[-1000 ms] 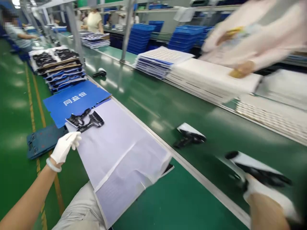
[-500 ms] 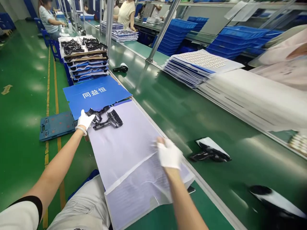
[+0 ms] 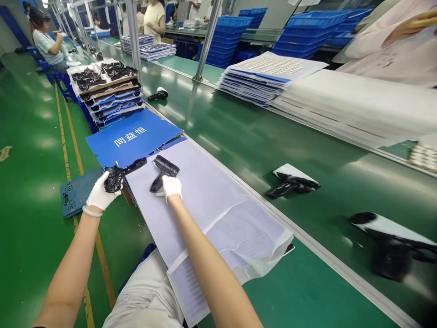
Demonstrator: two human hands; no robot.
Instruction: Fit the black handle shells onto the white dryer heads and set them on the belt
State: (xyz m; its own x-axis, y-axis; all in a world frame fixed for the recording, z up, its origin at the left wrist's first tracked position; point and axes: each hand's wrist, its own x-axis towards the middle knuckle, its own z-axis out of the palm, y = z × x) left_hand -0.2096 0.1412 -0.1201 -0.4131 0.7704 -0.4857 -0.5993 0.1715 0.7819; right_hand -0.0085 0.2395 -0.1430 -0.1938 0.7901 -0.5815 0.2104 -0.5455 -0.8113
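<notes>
My left hand (image 3: 99, 193), in a white glove, grips a black hair dryer housing half (image 3: 114, 180) at the table's left edge, its handle pointing right. Further right, my gloved right hand (image 3: 172, 187) has its fingers closed on the handle of a second black housing piece (image 3: 166, 165). This piece is at the far end of a white sheet (image 3: 201, 182), and I cannot tell whether it is lifted. Loosely folded thin white film (image 3: 249, 241) covers the sheet's near end. Just beyond both hands lies a blue board (image 3: 133, 136) with white characters.
Stacked layers of black parts (image 3: 109, 98) stand behind the blue board. On the green conveyor to the right lie a white-and-black hair dryer (image 3: 298, 176) and another one (image 3: 392, 232). Metal posts (image 3: 206, 41) rise beyond. Co-workers sit and stand around the line.
My right hand has moved from the film to the right-hand housing piece and closed on it. My left hand has raised its housing piece and turned it leftward. The view has shifted.
</notes>
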